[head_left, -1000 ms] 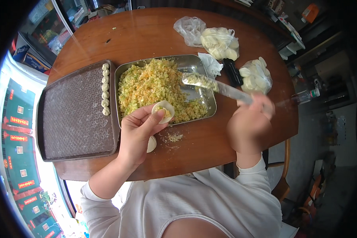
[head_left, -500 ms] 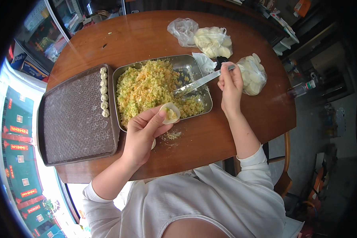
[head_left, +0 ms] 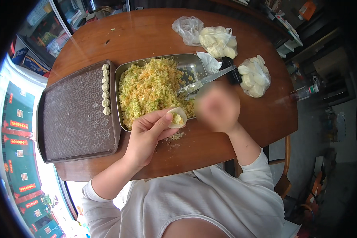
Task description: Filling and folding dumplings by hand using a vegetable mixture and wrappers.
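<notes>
A round dumpling wrapper (head_left: 182, 114) with a little filling on it is pinched between the thumb and fingers of my left hand (head_left: 144, 137), over the near edge of a steel pan (head_left: 196, 63). Chopped yellow-green and orange filling (head_left: 150, 85) is heaped in the pan. A flat metal spatula (head_left: 212, 79) rests with its blade in the pan and its handle end out past the right rim, by a black object (head_left: 231, 71). My right hand (head_left: 218, 107) is just below the spatula, apart from its handle end; a blur hides its fingers.
At the left lies a brown textured tray (head_left: 73, 115) with a column of small pleated dumplings (head_left: 105, 87) along its right edge. Plastic bags of wrappers (head_left: 218, 41) (head_left: 254, 77), an emptier clear bag (head_left: 187, 29) and crumpled white paper (head_left: 209, 62) sit beyond and right of the pan.
My right hand has let go of the spatula and come down and left toward the wrapper. The spatula now lies on the pan's rim. My left hand has shifted slightly right.
</notes>
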A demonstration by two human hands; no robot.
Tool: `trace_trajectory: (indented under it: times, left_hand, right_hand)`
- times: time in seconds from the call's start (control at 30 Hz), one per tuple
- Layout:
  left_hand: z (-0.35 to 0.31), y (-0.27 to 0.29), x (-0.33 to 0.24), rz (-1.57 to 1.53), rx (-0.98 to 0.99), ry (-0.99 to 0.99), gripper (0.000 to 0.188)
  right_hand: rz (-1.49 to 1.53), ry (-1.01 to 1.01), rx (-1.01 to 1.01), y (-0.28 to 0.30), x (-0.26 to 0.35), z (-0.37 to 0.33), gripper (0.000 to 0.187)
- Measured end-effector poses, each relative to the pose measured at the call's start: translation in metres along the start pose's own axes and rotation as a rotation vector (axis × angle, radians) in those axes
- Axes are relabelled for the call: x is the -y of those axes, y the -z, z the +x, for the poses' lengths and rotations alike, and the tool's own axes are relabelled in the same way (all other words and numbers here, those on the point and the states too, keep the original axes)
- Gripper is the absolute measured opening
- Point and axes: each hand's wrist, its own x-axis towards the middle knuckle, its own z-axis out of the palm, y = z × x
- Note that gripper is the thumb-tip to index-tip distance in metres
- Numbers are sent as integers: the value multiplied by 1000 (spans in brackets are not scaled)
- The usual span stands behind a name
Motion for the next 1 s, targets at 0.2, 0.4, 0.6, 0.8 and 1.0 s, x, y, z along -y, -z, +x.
trace_trajectory:
  times: [0.2,0.4,0.6,0.8,1.0]
  left_hand:
    - [1,-1,1,-49,-11,15,29]
    - [0,1,1,-40,4,32,29]
    - [0,3,1,-29,31,20,27]
    - [0,1,1,-34,50,17,29]
    - [0,2,3,-19,47,-4,32]
  right_hand:
    - [25,1,149,-14,9,-7,18]
    - [-64,56,173,-17,6,-7,21]
    - [-70,44,176,-18,3,-7,17]
    - [-15,-105,191,-19,9,-6,13]
    - [-14,-128,212,-18,11,-4,10]
